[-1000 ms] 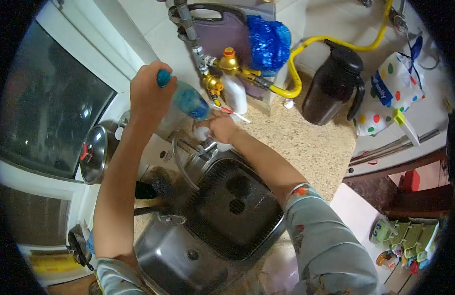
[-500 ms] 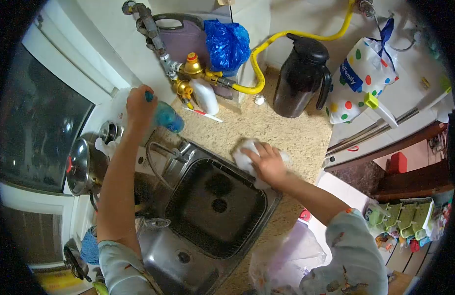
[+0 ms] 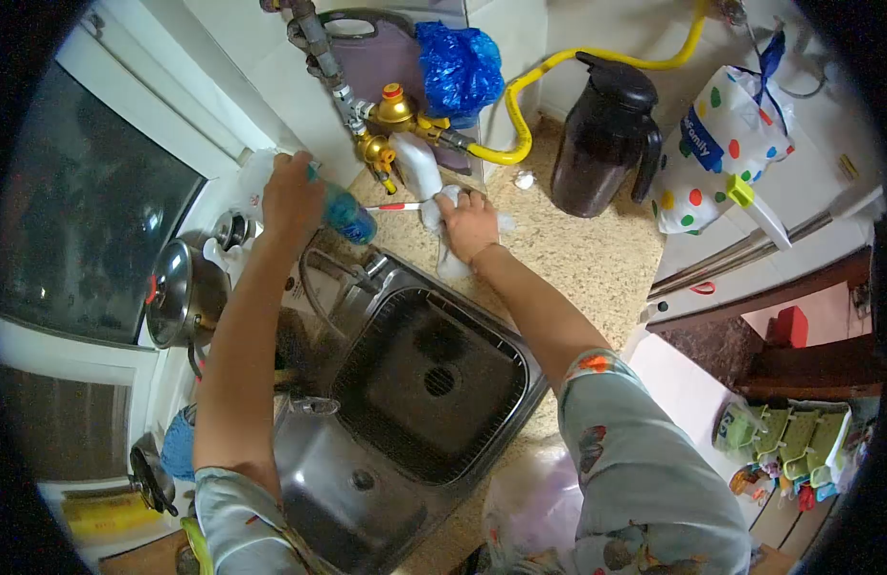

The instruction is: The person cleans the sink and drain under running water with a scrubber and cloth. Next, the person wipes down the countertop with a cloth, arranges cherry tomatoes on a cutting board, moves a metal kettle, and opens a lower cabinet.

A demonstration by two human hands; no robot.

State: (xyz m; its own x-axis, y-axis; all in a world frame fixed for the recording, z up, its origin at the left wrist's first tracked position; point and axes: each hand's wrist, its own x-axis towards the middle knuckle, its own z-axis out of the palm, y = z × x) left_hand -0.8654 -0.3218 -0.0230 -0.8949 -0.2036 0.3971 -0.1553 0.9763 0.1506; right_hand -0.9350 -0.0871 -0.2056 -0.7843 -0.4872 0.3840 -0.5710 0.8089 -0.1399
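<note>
My left hand (image 3: 292, 203) is wrapped round the top of a blue-green bottle (image 3: 349, 217) at the counter's back left corner. My right hand (image 3: 470, 226) presses a crumpled white cloth (image 3: 451, 257) onto the speckled counter (image 3: 577, 273), behind the sink. A white bottle (image 3: 417, 165) stands just behind the cloth. The red and white stick (image 3: 395, 207) lies between the blue-green bottle and the cloth, its right end reaching the cloth.
A double sink (image 3: 362, 479) with a dark rack (image 3: 434, 383) lies in front. Behind are a yellow hose (image 3: 520, 105), a dark jug (image 3: 604, 139) and a blue bag (image 3: 460, 72). A lidded pot (image 3: 180, 295) sits left, a dotted package (image 3: 716, 153) right.
My right hand has moved with the white cloth from beside the sink's right back edge, back and left towards the white bottle. My left hand still holds the blue-green bottle.
</note>
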